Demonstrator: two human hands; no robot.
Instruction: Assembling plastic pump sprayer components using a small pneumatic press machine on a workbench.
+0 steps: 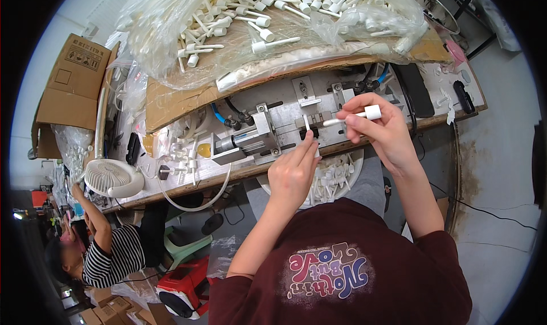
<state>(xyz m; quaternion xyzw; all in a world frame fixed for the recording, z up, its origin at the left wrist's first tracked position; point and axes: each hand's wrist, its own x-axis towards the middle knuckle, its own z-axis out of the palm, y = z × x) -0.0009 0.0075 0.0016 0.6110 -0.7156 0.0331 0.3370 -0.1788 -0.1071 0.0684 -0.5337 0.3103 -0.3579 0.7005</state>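
Note:
My right hand [386, 132] holds a white capped stick [372, 112] between thumb and fingers, above the right part of a metal clamping fixture [263, 132]. Its thin end points left and the wide cap points right. My left hand [293, 174] is at the middle of the fixture, fingers pressed together over another white capped stick [307, 121]. That stick's thin end shows past the fingertips, by a small black block; the fingers cover most of the rest. Below, a round white tub [358, 168] on my lap holds many similar sticks, partly hidden by my left hand.
Behind the fixture, a cardboard sheet [176, 100] carries clear plastic film and a heap of white capped sticks [262, 22]. A white fan [114, 178] stands at the left edge. A black phone-like slab [414, 88] lies right. Another person [117, 254] sits at left.

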